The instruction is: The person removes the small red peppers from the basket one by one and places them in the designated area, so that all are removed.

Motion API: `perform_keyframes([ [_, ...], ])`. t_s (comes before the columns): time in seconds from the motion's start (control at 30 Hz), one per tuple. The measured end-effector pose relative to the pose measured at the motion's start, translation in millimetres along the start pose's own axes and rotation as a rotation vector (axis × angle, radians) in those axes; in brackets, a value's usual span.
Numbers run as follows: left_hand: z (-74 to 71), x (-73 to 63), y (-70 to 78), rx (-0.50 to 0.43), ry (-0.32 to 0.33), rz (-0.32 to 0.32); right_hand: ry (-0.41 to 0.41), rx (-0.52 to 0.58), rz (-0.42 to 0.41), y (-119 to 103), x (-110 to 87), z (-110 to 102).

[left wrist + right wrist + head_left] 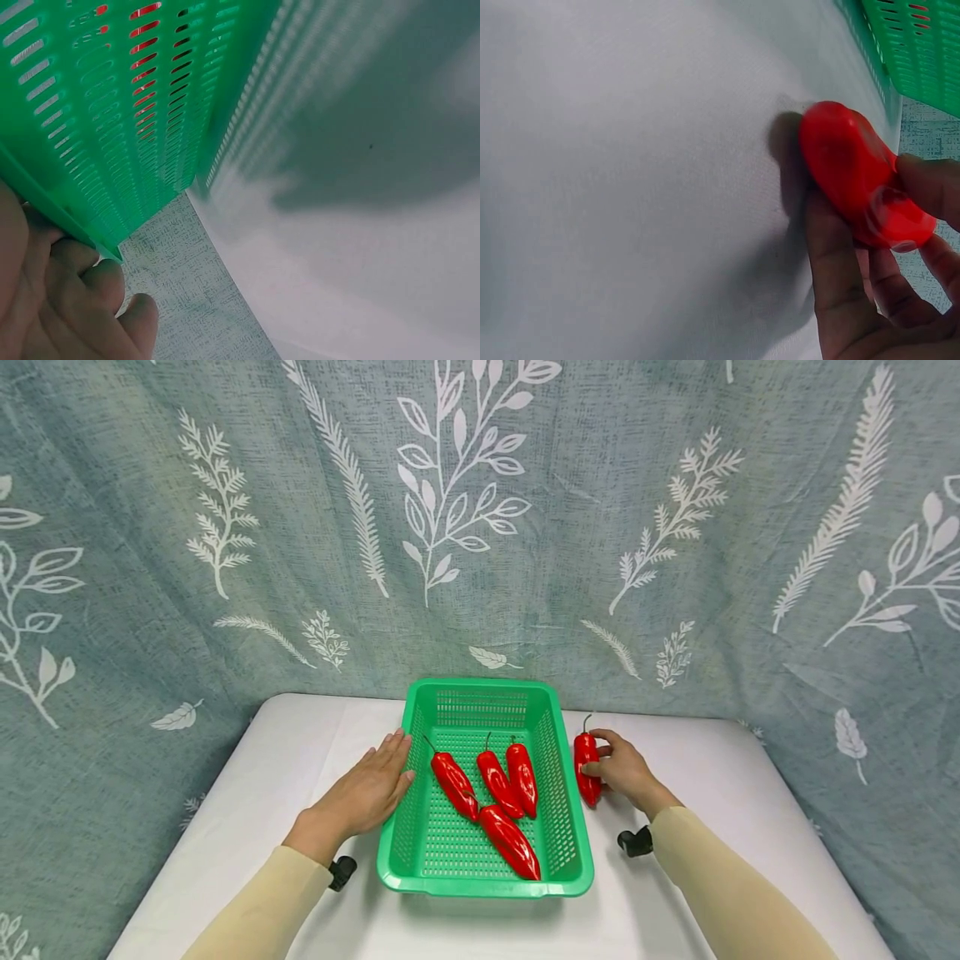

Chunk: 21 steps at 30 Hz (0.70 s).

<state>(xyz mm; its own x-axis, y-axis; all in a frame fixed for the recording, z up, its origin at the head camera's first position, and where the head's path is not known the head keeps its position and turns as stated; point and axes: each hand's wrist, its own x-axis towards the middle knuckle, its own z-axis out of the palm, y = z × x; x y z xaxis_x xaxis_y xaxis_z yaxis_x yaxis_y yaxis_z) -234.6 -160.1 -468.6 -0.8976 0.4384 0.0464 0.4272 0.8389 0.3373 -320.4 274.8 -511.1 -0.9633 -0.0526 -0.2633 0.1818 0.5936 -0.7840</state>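
Observation:
A green plastic basket (486,887) with slotted walls stands on the white table, with several glossy red chili peppers (508,842) lying inside. My left hand (369,787) touches the basket's left rim, fingers extended; the left wrist view shows its fingertips under the rim's edge. To the right of the basket, my right hand (626,768) holds another red chili pepper (587,770) between thumb and fingers, its thin stem pointing away from me. From the right wrist view, that pepper (851,169) has its blunt end close above the tabletop and its shadow beside it.
A white cloth (315,735) covers the table on both sides of the basket. Behind hangs a grey-green curtain (480,635) with white leaf prints. Small black wrist devices (636,842) sit at both sleeves.

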Motion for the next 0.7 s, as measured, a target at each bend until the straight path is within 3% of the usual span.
perform_keyframes([
  [0.7,-0.3,-0.4,0.4,-0.020,0.000,0.006,-0.024,0.014,0.008,1.3,-0.7,-1.6],
])
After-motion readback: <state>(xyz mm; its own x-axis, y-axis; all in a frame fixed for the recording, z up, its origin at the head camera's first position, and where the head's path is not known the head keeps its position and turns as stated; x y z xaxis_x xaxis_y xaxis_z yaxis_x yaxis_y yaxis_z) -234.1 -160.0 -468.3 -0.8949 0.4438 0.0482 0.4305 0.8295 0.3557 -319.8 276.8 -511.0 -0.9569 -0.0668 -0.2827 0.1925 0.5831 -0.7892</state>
